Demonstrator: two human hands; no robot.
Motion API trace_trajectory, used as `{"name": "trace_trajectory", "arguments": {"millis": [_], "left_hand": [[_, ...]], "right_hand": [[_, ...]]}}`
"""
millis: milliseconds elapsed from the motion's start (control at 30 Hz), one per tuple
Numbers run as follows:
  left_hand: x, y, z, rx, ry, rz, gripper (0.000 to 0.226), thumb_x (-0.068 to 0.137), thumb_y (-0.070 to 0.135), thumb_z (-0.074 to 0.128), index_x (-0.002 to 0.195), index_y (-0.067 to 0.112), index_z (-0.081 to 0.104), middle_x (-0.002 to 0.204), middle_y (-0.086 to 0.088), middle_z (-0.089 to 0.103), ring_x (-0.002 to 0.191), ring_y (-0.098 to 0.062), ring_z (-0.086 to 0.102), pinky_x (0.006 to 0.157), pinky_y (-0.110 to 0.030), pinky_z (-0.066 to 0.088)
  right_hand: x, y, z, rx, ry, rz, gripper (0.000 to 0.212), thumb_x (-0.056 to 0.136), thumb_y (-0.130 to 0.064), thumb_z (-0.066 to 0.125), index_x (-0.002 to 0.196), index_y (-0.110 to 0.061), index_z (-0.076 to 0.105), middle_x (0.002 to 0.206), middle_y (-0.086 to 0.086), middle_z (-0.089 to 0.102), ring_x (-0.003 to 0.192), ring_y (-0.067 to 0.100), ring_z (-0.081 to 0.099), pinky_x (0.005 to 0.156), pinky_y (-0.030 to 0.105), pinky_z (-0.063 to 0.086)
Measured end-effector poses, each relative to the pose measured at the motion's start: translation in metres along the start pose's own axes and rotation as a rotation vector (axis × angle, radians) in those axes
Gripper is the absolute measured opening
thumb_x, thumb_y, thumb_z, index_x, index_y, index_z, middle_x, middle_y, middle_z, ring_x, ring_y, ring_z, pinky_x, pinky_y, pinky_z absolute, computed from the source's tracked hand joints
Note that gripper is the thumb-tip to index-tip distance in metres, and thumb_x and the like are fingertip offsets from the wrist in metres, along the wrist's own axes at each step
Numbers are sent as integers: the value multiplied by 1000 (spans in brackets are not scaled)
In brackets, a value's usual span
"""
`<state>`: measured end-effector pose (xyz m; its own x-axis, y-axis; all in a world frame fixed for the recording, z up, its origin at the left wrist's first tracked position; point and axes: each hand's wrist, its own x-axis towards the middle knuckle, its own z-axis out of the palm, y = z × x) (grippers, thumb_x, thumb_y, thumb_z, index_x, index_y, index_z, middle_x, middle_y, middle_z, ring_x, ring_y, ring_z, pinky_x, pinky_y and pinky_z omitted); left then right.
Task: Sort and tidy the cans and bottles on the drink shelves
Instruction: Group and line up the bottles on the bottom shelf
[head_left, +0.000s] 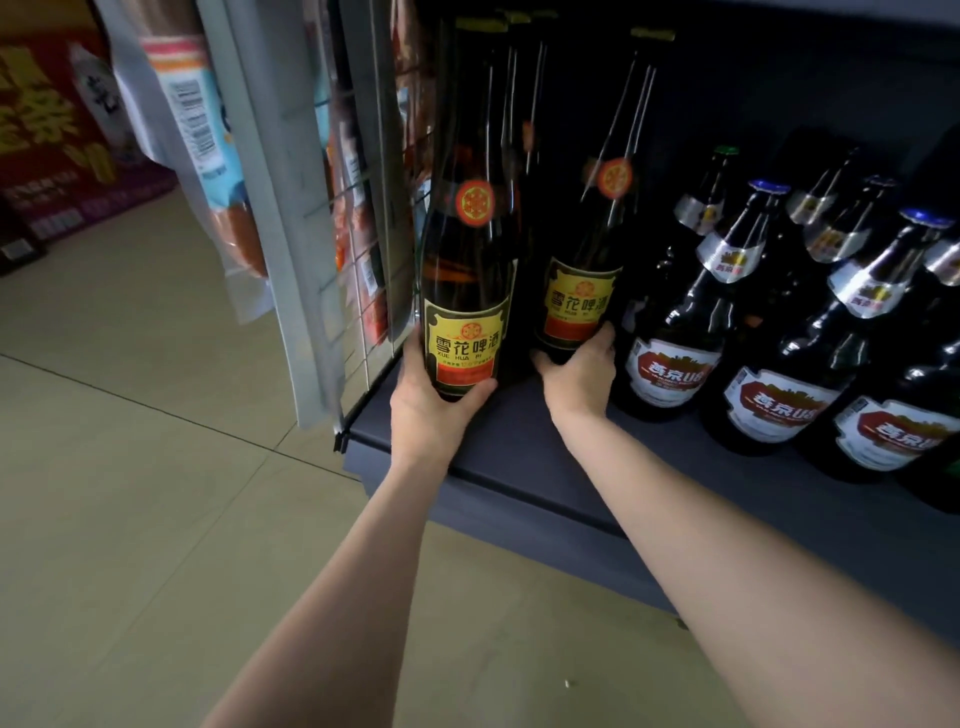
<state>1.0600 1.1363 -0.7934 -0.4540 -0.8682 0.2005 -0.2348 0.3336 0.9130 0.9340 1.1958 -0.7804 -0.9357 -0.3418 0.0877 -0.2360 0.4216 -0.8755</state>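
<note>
Two tall brown beer bottles with yellow labels stand at the left end of a dark low shelf (519, 441). My left hand (434, 400) grips the base of the front left bottle (465, 270), thumb and fingers round its bottom. My right hand (579, 374) grips the base of the second yellow-label bottle (584, 291), which stands a little further in. More brown bottles of the same kind stand behind them in the dark. To the right, several dark bottles with white and red labels (670, 358) and silver neck foil stand in rows.
A wire mesh side panel (363, 234) closes the shelf's left end, with packaged goods (208, 156) hanging on it. Beige tiled floor (156, 493) lies left and below. Red boxes (47, 135) stand at the far left. An upper shelf is overhead.
</note>
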Motion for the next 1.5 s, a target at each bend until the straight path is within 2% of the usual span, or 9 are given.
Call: {"name": "trace_trajectory", "arguments": {"millis": [133,267,433,633,867,1133,1333,1400,1500], "left_hand": [[3,-3,-1,-27,-46,-28,91,73,26,77,145,21,22,135,0,50,123,-15,47,91,-15,32],[4,-3,-1,-43,-58,-40,93,73,26,77,146,21,20,138,0,47,126,-16,45,95,-17,32],[3,-4,-1,-69,-48,-34,93,73,23,78,146,22,21,139,0,46,127,-14,43,94,-13,30],[3,-6,-1,-80,-42,-16,91,72,22,78,145,21,23,138,1,47,126,-12,44,94,-11,31],[3,-7,1,-71,-48,-18,91,73,25,78,145,22,23,138,0,47,126,-14,45,100,-22,36],[1,1,-3,-45,-51,-43,93,74,26,77,146,20,19,139,0,47,127,-16,44,94,-16,31],[-9,12,4,-33,-80,-50,88,73,25,78,143,21,25,136,1,50,125,-16,45,92,-18,31],[-12,18,12,-30,-136,-44,87,74,24,78,143,21,25,134,1,50,124,-16,46,91,-17,32],[-14,28,31,-48,-211,-35,89,74,23,77,144,21,22,136,0,49,125,-17,45,94,-21,34]], "right_hand": [[12,-5,11,25,104,50,76,81,-11,70,142,-2,25,138,18,43,129,31,42,103,34,35],[20,-11,21,11,173,96,80,82,-12,69,145,-2,19,144,19,34,133,31,37,104,34,32],[37,-19,30,-31,212,179,85,85,-14,66,147,-1,10,151,18,23,137,31,30,108,33,27],[52,-21,36,-18,222,196,82,86,-14,64,147,-2,10,149,18,26,136,30,32,107,32,27],[52,-13,31,-71,132,189,81,87,-10,63,147,-5,10,148,19,31,133,31,37,106,36,32],[-8,14,-13,-187,-112,-89,71,85,-9,65,144,-5,24,144,14,38,133,27,36,104,28,31],[-35,53,-81,-375,-354,-370,45,87,-20,65,128,-9,49,132,4,50,122,20,48,95,21,35],[-38,64,-99,-441,-350,-450,38,87,-19,64,122,-9,54,126,3,54,116,19,52,92,23,39],[-38,75,-114,-423,-152,-457,32,84,-17,68,111,-5,57,108,7,58,101,21,56,81,24,42]]}}
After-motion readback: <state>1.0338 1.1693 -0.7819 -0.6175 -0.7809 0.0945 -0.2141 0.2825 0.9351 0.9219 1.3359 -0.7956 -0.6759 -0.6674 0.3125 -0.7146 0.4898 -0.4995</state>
